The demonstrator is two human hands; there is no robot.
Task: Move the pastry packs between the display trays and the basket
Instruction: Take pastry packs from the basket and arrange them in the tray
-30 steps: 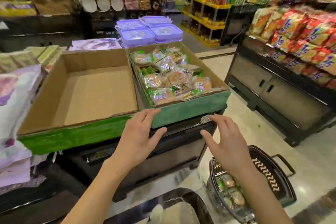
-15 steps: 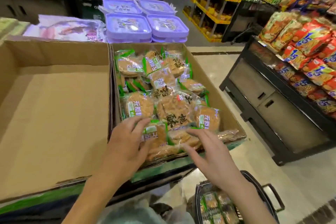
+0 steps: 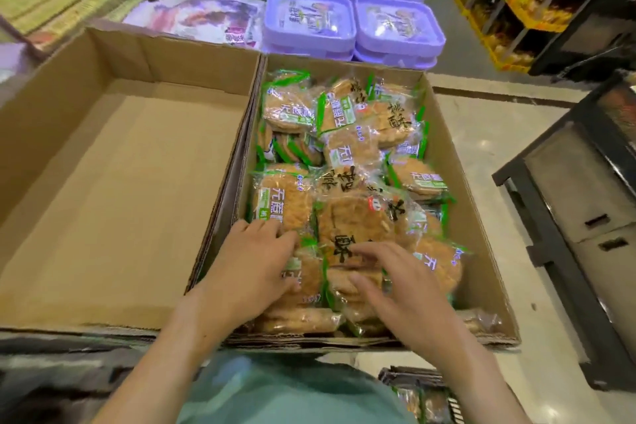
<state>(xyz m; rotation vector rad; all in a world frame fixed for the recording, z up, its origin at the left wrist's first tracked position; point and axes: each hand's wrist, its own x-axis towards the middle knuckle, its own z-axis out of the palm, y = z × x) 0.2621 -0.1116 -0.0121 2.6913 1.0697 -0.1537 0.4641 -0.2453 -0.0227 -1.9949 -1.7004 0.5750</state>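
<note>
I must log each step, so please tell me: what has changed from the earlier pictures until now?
Both hands went forward from the tray's front edge into the right tray. The left hand and right hand now rest on the front pastry packs; nothing is lifted. The left tray holds no packs, as before.

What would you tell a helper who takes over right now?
Left hand: fingers on the pastry packs at the near end of the right tray, no clear grip.
Right hand: open, spread over the same packs.
Left tray: no packs in it.
Basket, bottom edge of view: some packs inside.
Done: nothing lifted yet.
Left: take hold of the packs and carry them over.
</note>
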